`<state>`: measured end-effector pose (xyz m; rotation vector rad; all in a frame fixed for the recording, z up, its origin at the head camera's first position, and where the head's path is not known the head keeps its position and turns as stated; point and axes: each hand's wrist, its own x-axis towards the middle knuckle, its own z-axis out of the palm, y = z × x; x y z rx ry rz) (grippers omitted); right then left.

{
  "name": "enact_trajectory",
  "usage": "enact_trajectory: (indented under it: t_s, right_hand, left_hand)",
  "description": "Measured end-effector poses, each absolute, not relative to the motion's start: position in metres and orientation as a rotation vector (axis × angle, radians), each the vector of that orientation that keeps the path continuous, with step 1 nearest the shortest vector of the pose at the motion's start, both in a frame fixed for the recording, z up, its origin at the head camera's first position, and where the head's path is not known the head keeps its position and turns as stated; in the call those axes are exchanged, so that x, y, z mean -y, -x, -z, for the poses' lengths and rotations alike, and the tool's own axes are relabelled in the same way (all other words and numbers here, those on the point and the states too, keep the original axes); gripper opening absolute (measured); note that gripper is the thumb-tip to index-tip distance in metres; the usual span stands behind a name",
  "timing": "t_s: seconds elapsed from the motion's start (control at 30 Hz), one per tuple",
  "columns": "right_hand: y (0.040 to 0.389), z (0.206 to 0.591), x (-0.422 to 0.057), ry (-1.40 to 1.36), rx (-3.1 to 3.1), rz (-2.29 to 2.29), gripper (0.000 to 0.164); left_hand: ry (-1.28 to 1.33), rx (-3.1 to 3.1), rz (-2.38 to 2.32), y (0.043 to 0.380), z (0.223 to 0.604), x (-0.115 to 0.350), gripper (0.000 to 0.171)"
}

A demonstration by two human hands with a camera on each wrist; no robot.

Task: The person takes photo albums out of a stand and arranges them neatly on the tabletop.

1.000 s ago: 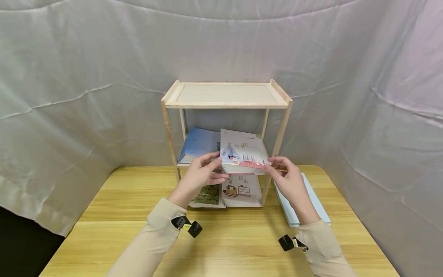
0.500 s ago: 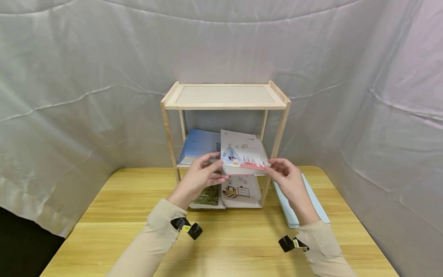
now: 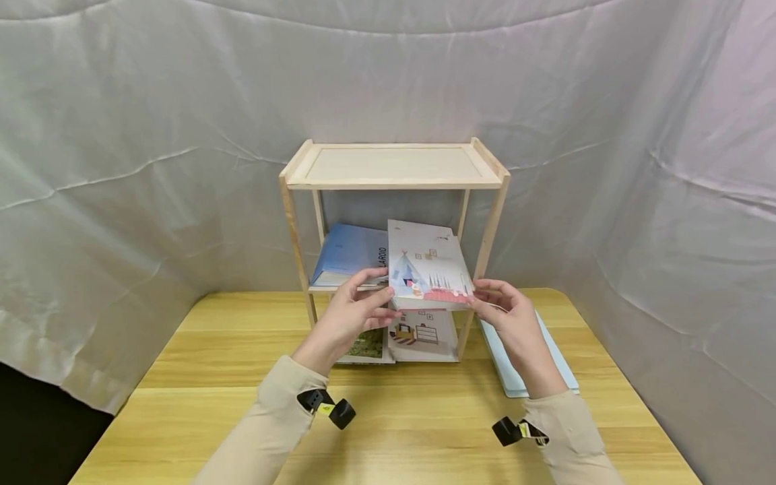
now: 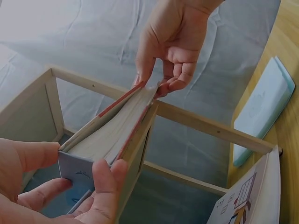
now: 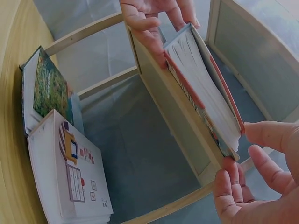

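Note:
Both hands hold a thick white hardcover book with a tent drawing on its cover, at the right half of the wooden rack's middle shelf. My left hand grips the spine side; in the left wrist view its thumb and fingers pinch the grey spine. At the opposite near corner, my right hand pinches the covers. The page edges face the person, the covers slightly apart. Left of it on the same shelf lies a blue book, partly covered by my left fingers.
Below, on the bottom level, lie a white book with a furniture drawing and a book with a green leafy cover. Right of the rack, a folded light-blue item rests on the wooden table. Grey curtains surround the table.
The held book looks slightly larger, its far edge higher and its near edge lower in view. Both hands have shifted slightly with it and keep their grip.

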<state>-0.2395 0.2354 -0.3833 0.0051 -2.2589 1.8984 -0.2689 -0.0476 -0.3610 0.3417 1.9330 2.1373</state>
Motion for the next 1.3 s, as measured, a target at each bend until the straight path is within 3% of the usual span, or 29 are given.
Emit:
enact_trajectory:
  t_s: [0.33, 0.63, 0.83, 0.93, 1.17, 1.3]
  right_hand:
    - [0.240, 0.386, -0.243, -0.097, 2.296, -1.950, 0.052]
    - [0.240, 0.390, -0.254, -0.235, 2.351, -1.935, 0.061]
    - [0.241, 0.394, -0.257, -0.349, 2.371, -1.964, 0.068]
    - [0.241, 0.395, -0.258, -0.389, 2.380, -1.992, 0.073]
    - [0.241, 0.398, -0.257, -0.433, 2.449, -1.929, 0.082]
    - [0.240, 0.398, -0.256, -0.433, 2.480, -1.883, 0.082]
  left_hand:
    - [-0.372, -1.900, -2.116, 0.270, 0.364, 0.051, 0.055]
    - [-0.363, -1.708, -2.041, 0.274, 0.366, 0.056, 0.100]
    - [-0.400, -1.730, -1.990, 0.273, 0.365, 0.059, 0.114]
    - [-0.424, -1.761, -1.968, 0.272, 0.363, 0.058, 0.111]
    - [-0.436, -1.860, -1.964, 0.274, 0.366, 0.055, 0.084]
    - [-0.422, -1.873, -1.974, 0.274, 0.368, 0.055, 0.083]
